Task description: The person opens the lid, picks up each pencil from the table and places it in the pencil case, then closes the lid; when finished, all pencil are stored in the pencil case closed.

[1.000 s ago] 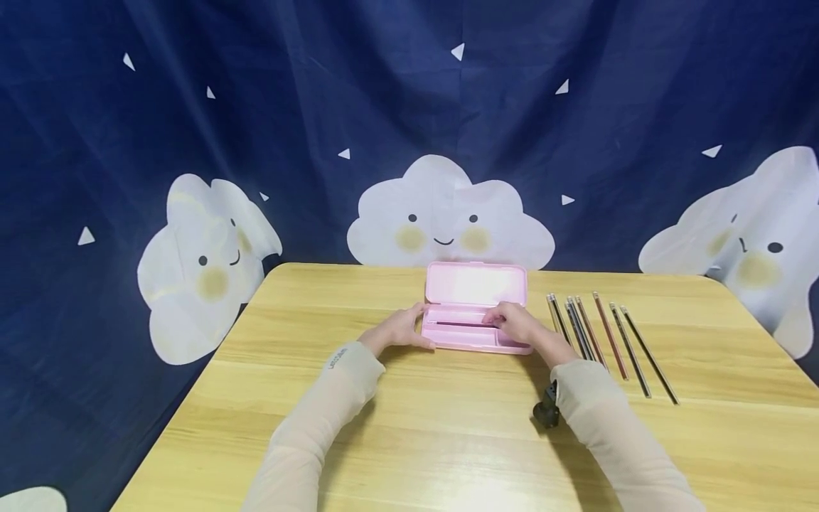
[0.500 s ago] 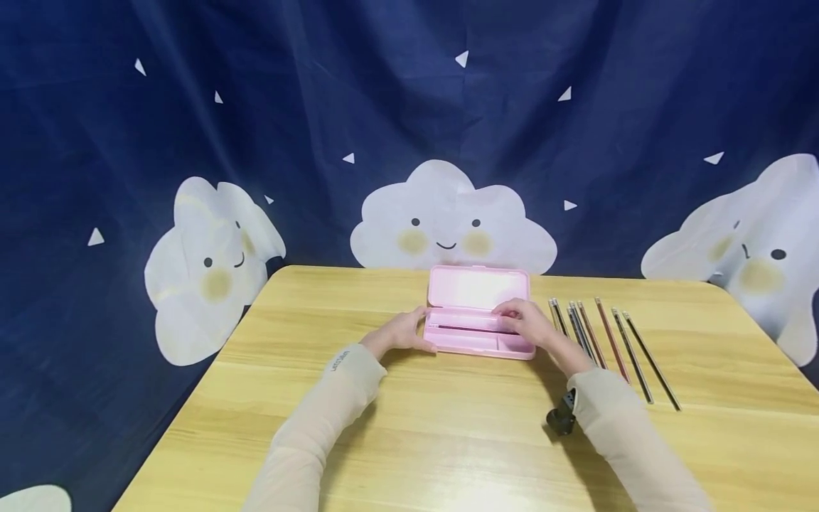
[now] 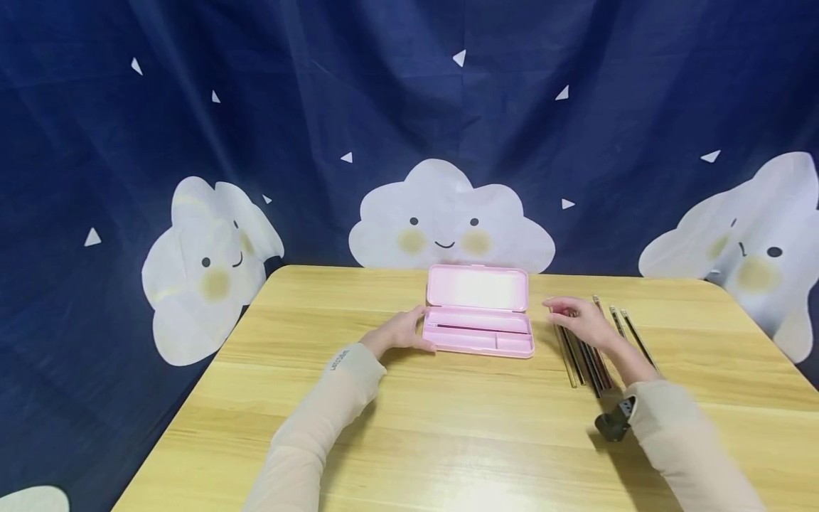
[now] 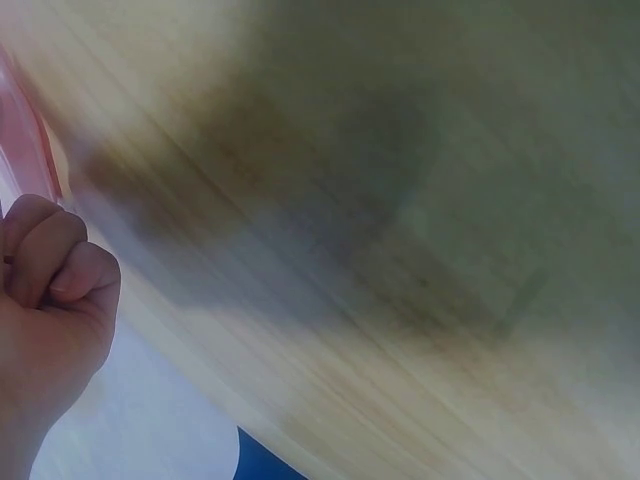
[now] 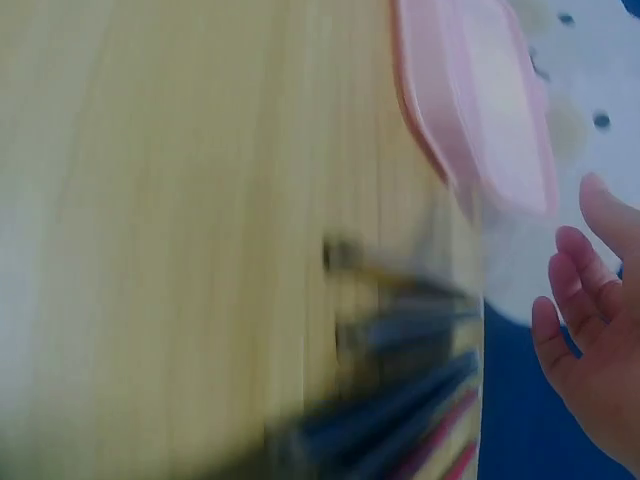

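A pink pencil case (image 3: 463, 343) lies with its lid raised, one dark pencil (image 3: 476, 328) lengthwise in its long compartment. At its left end the left hand (image 3: 399, 332) holds the case between thumb and fingers; in the left wrist view that hand (image 4: 58, 290) has curled fingers beside the pink edge (image 4: 25, 140). Over the top ends of several loose pencils (image 3: 568, 359), right of the case, hovers the right hand (image 3: 584, 323). The right wrist view shows this hand (image 5: 605, 330) with spread, slightly bent fingers holding nothing, near blurred pencils (image 5: 395, 400).
The wooden table (image 3: 435, 434) ends at a back edge just behind the case. Behind it hangs a dark blue cloth (image 3: 397, 85) with white clouds. A small black camera (image 3: 614, 421) is on the right wrist.
The right hand has left the case and moved right to the loose pencils. The pencil in the compartment is now fully uncovered. The left hand has stayed at the case's left end.
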The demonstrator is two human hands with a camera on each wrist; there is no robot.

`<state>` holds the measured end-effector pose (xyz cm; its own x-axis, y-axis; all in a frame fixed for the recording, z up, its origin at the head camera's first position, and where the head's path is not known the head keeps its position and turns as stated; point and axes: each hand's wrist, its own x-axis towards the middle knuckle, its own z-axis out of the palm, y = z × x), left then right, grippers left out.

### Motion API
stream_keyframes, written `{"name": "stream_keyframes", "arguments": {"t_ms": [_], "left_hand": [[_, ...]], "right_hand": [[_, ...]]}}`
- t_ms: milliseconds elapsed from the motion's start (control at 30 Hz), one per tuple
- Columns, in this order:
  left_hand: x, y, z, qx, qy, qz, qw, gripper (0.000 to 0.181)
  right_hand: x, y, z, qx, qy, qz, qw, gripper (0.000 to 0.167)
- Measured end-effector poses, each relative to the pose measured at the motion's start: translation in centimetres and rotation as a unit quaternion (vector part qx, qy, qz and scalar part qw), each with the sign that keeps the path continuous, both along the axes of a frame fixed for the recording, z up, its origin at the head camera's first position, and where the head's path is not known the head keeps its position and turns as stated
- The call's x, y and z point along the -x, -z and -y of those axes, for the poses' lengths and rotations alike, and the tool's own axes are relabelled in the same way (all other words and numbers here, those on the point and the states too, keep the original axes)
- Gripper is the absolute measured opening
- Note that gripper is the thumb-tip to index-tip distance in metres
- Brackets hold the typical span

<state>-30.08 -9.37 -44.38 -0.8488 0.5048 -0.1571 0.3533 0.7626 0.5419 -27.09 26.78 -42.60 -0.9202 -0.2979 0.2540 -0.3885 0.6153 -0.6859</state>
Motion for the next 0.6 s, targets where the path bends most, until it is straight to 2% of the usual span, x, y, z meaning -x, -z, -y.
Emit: {"name": "stream_keyframes", "arguments": {"t_ms": [267,433,600], "left_hand": [[-0.1,-0.2,-0.1,-0.001,-0.001,0.002,1.0000,0.086],[-0.2,-0.2,-0.1,0.002,0.003,-0.002,1.0000,0.084],[-0.2,-0.3,-0.1,0.001,0.001,0.000,1.0000,0.084]], "right_hand": [[-1.5,-0.4,-4.9,0.004,0.024,-0.016,0.9996,0.031],[-2.4,-0.6,-8.2,-0.004,0.034,0.008,0.9994,0.033],[-3.1,-0.3,-11.0,-0.008,0.030,0.034,0.9989,0.021]]}}
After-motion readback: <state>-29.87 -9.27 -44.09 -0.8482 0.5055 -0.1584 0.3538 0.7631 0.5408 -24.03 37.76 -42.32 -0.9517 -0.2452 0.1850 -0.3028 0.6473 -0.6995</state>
